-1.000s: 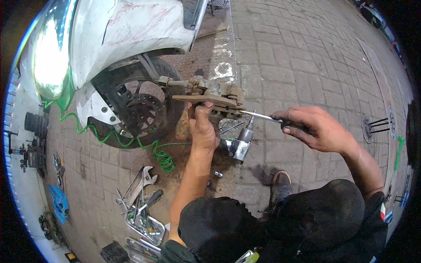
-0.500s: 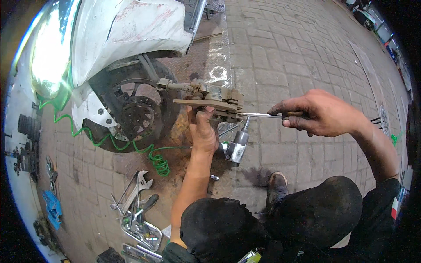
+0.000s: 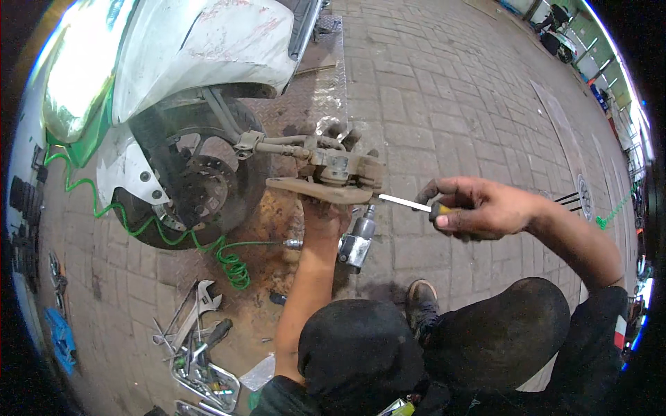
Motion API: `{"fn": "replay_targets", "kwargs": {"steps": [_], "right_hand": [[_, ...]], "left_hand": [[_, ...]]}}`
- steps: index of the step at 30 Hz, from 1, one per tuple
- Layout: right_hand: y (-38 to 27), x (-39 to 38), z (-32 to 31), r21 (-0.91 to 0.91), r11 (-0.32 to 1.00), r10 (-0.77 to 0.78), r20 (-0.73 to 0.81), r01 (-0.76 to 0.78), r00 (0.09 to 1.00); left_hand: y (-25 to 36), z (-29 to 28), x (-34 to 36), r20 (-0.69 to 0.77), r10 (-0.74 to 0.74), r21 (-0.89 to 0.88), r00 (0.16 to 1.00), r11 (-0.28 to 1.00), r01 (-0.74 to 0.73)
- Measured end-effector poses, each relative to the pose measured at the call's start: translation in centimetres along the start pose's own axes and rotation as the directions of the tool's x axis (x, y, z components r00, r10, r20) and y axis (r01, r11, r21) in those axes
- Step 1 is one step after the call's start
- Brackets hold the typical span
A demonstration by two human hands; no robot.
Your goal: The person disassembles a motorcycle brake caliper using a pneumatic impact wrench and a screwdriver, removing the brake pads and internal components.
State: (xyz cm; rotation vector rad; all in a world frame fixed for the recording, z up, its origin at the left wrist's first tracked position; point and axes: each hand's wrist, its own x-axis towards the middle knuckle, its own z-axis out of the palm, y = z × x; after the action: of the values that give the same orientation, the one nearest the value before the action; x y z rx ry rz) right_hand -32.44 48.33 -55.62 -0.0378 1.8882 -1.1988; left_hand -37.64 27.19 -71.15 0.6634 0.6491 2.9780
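Note:
A dirty brake caliper (image 3: 338,168) is held up beside the front wheel (image 3: 194,191) of a white scooter, a brake hose (image 3: 281,147) running into its far left side. My left hand (image 3: 325,222) grips it from below, the fingers mostly hidden under its flat bracket. In my right hand (image 3: 489,208), whose fingertips are blackened, is a screwdriver (image 3: 406,203) with a dark and yellow handle. Its bright shaft points left, the tip at the caliper's right end; whether it touches I cannot tell.
An air impact wrench (image 3: 356,246) stands below the caliper, joined to a coiled green air hose (image 3: 232,267). At lower left lie an adjustable wrench (image 3: 201,308) and a metal tray (image 3: 208,388) of tools. A blue cloth (image 3: 61,340) is farther left. My boot (image 3: 422,301) rests on the paving.
The caliper has tipped, showing more of its upper side. My right hand has turned, so the screwdriver slants down toward the hand and its handle shows. The whole view has shifted slightly.

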Motion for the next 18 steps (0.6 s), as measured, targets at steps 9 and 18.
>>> {"fn": "replay_targets", "kwargs": {"steps": [9,18], "right_hand": [[-0.4,-1.4,0.3,-0.166,0.981,-0.103,0.012,0.104,0.995],[1.4,-0.2,2.2,-0.154,0.903,-0.414,-0.063,0.401,0.908]], "left_hand": [[-0.2,0.2,0.2,-0.043,0.031,-0.147,0.999,0.988,-0.037],[1.6,1.1,0.2,0.065,0.216,-0.274,0.974,0.943,-0.191]]}}
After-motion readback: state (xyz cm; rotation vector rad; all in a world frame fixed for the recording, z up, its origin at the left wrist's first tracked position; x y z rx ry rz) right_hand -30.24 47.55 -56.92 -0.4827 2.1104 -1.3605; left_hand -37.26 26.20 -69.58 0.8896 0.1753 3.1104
